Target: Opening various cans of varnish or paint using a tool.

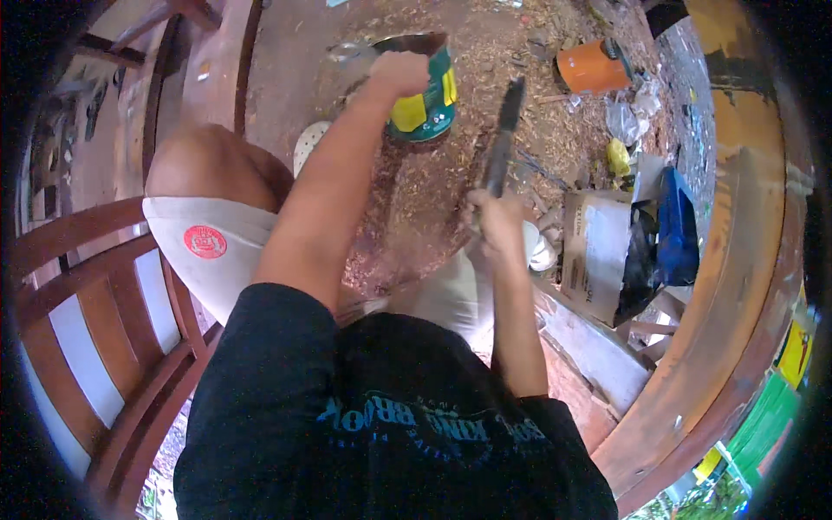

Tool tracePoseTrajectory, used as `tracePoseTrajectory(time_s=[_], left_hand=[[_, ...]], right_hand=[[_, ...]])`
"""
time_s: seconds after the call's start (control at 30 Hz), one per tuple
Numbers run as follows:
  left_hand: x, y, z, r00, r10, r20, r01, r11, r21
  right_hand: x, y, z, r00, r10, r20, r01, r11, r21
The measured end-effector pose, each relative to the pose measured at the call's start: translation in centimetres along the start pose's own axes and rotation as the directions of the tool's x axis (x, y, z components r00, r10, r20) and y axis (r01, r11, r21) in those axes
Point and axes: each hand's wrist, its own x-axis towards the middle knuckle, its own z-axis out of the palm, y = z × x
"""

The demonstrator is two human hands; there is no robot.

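Observation:
My left hand is closed at the upper rim of a green metal can with yellow patches. The can stands on the dirt floor, and my forearm and fist hide part of it. In my right hand is a long, dark bladed tool, much like a machete. Its far end points away from me, to the right of the can and apart from it. Motion blur hides the exact shape of its blade and handle.
Wood chips litter the ground. An orange container lies at the far right. Nearer stand an open cardboard box and a blue object. A wooden beam edges the right; slatted wooden furniture is at left.

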Motion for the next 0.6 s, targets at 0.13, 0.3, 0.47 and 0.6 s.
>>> tracePoseTrajectory(time_s=[0.13,0.3,0.47,0.6], left_hand=[[2.3,-2.0,0.5,1.0,-0.01,0.015,0.01,1.0,-0.017],[2.7,-1.6,-0.7,0.999,0.022,0.048,-0.022,1.0,0.013],[2.4,0.3,-1.4,0.984,0.148,-0.103,-0.145,0.989,0.027],[3.1,-5.5,0.5,0.987,0.152,0.05,-0.153,0.988,0.026]], right_hand=[[-2.9,-6.3,-4.3,0.974,-0.214,-0.074,0.222,0.968,0.121],[-8.1,-15.8,-7.7,0.765,-0.599,-0.238,0.631,0.77,0.091],[-8.7,-15.3,-8.5,0.688,-0.667,-0.285,0.7,0.713,0.022],[-6.4,-8.1,-7.3,0.847,-0.473,-0.242,0.482,0.876,-0.024]])
